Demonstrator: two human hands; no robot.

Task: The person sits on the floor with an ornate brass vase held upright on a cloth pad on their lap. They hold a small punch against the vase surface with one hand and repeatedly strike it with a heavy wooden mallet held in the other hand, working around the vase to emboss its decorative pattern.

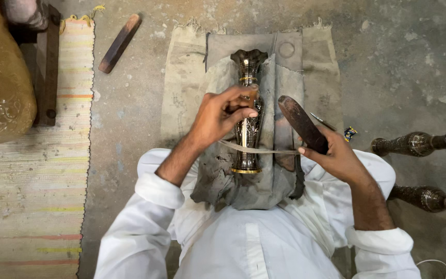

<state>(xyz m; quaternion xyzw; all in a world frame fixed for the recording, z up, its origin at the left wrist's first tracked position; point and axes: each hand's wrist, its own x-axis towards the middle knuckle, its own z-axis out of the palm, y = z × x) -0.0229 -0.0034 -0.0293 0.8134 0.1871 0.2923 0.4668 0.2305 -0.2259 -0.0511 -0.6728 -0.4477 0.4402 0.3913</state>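
Vase (pixel 248 126): lying lengthwise on the cloth (pixel 264 186) over the person's lap, mouth pointing away.
Left hand (pixel 222 114): resting on the vase's middle.
Right hand (pixel 336 155): right of the vase, gripping a wooden mallet (pixel 301 123).
Sacking (pixel 316 62): on the floor beyond the lap.
Wooden stick (pixel 120 43): on the floor, far left of the sacking.
Mat (pixel 32 196): along the left.
Two more vases (pixel 419 143): on the floor, right.

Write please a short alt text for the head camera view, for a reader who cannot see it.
A person in white sleeves holds a dark metal vase lying on grey cloth with the left hand, and a dark wooden stick in the right hand. Two more vases lie on the concrete floor.
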